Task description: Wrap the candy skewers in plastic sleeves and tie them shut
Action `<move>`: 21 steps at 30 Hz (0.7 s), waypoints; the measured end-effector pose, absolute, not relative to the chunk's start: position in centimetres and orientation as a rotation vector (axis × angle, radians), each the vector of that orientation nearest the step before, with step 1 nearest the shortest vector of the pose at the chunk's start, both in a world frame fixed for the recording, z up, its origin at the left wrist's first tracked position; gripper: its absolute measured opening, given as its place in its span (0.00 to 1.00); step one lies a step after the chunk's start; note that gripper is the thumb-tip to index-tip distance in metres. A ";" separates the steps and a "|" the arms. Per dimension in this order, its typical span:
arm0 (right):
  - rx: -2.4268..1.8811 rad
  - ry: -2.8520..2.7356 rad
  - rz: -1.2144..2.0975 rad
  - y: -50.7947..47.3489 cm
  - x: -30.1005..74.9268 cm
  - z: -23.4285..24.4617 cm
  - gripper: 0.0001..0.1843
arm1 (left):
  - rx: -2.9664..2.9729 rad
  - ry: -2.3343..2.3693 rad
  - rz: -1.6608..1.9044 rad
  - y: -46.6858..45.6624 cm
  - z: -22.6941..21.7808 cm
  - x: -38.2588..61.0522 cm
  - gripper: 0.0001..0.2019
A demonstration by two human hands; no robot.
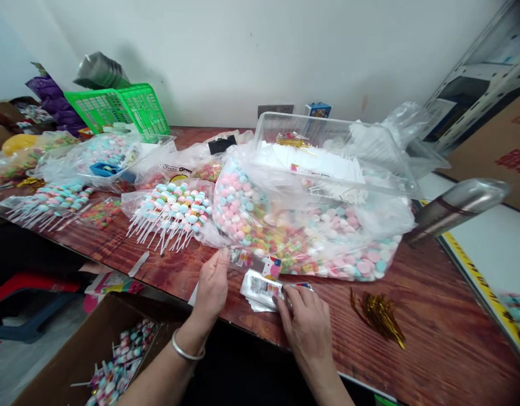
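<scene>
The counter (433, 332) in front of you is crowded. Its biggest load is the bag (311, 237) of loose pastel sweets, slumped wide and soft. I judge it heavy and floppy, so it would sag if lifted by its film. Behind it stands a clear tub (285, 127), and to its left lies a fan of lollipops (172, 210) on thin white sticks.

Your right hand (305, 324) is at the near edge, its fingers (290, 294) closed lightly over the right end of a small stack (260, 288) of printed clear sleeves, which lies flat on the wood just in front of the bag. These sleeves look very light, limp and slick. They are likely to slide over one another, so the surest hold is a pinch across a short end, thumb beneath.

Your left hand (212, 287) reaches up just beside the stack, fingertips at a small packet (242, 258) against the bag's front edge. The back of the hand hides the grip, so I cannot tell whether it pinches or only touches.

Gold ties (380, 317) lie to the right of your right hand, a little apart from it.
</scene>
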State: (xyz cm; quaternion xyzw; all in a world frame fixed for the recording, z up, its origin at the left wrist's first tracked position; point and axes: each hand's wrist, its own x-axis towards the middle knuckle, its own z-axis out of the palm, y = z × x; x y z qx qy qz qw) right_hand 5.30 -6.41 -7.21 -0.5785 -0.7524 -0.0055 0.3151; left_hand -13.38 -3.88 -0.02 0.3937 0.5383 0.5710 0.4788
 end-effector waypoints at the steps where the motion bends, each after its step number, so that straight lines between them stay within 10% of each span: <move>1: -1.498 -1.917 0.082 -6.5 5.4 -6.9 0.14 | 0.872 1.243 1.426 -3.7 0.4 -13.7 0.19; 10: -1.114 -0.841 1.410 -6.7 4.0 -1.8 0.20 | 0.566 0.888 1.305 -5.2 1.0 -10.9 0.16; 21: -1.392 -1.265 1.007 -7.3 6.2 -1.3 0.15 | 0.538 1.002 1.391 -4.7 -1.8 -8.2 0.15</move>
